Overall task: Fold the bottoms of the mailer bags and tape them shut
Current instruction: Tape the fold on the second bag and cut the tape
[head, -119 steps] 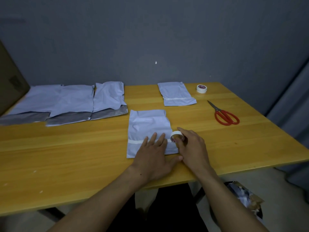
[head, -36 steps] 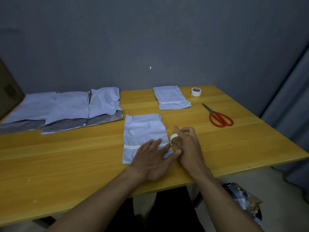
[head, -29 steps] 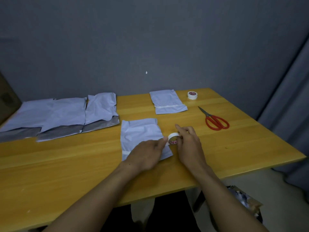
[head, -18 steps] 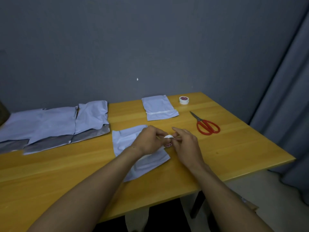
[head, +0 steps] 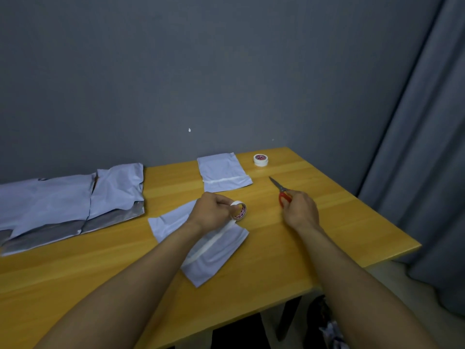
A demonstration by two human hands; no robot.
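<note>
A white mailer bag [head: 216,253] lies skewed on the wooden table [head: 339,222], with a strip of white tape running across its folded bottom. My left hand [head: 214,212] holds a small tape roll [head: 239,210] just above the bag, and the tape still runs from the roll down to the bag. My right hand [head: 300,210] is closed over the red handles of the scissors [head: 280,188], whose blades point away toward the back of the table.
A taped mailer bag [head: 222,173] and a second tape roll [head: 260,159] lie at the back. Several unfolded mailer bags [head: 68,202] with grey flaps are spread at the left. A grey curtain [head: 427,172] hangs beyond the table's right edge.
The tape roll passed from my right hand to my left hand. My right hand moved right and closed on the scissors. The bag has turned askew, and my view has swung right.
</note>
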